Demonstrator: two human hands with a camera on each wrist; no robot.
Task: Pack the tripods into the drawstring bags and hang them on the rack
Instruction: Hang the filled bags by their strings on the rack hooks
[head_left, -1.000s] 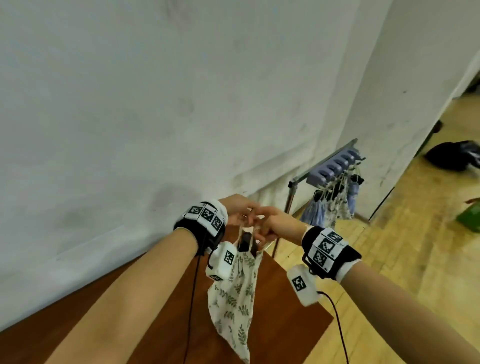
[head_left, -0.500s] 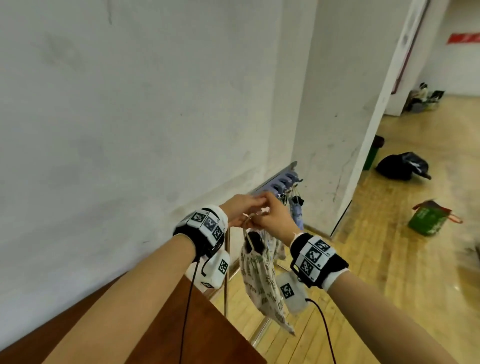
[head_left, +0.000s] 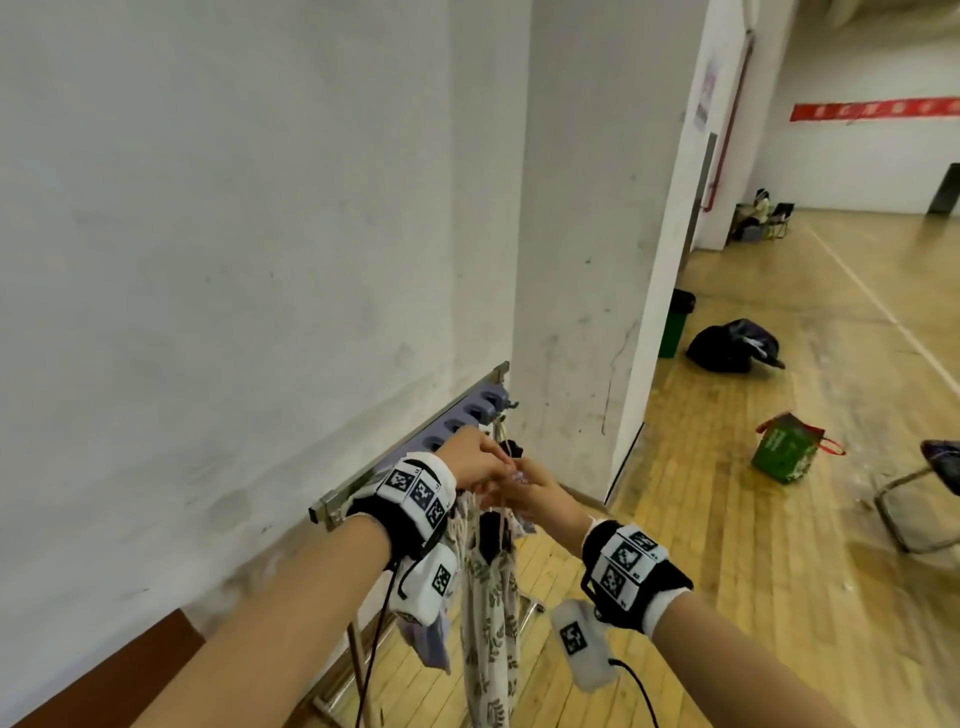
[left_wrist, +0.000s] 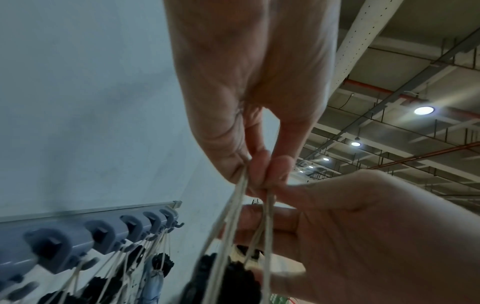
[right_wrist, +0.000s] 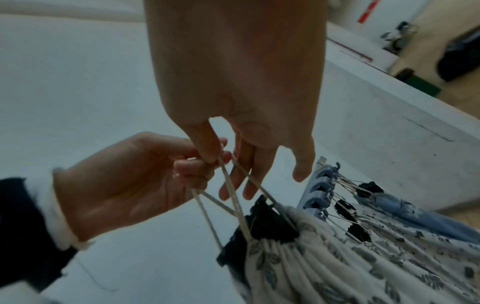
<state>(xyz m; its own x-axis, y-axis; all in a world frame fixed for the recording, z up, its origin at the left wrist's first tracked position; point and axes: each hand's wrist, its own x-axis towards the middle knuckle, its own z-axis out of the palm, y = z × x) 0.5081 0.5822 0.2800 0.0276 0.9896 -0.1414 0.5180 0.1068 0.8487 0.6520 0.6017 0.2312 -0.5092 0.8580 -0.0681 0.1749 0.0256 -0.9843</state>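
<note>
A white leaf-print drawstring bag (head_left: 488, 613) hangs from its pale cords (right_wrist: 228, 185), and the black tripod top (right_wrist: 270, 226) sticks out of its gathered mouth. My left hand (head_left: 498, 460) has its fingers curled round the cords (left_wrist: 233, 216). My right hand (head_left: 511, 483) pinches them between thumb and forefinger, its other fingers straight. Both hands meet just in front of the blue-grey hook rail of the rack (head_left: 457, 426). The rail's near hooks (left_wrist: 78, 232) lie left of the cords.
Several packed bags (right_wrist: 389, 236) hang on the rack's far hooks. The white wall is close behind and a pillar (head_left: 597, 260) stands to the right. A brown table corner (head_left: 130, 670) lies lower left. The wooden floor holds a green bag (head_left: 789, 454), a black bag (head_left: 732, 348) and a chair (head_left: 924, 493).
Both hands carried the bag from above the brown table rightwards to the rack. They now hold the cords right at the hook rail.
</note>
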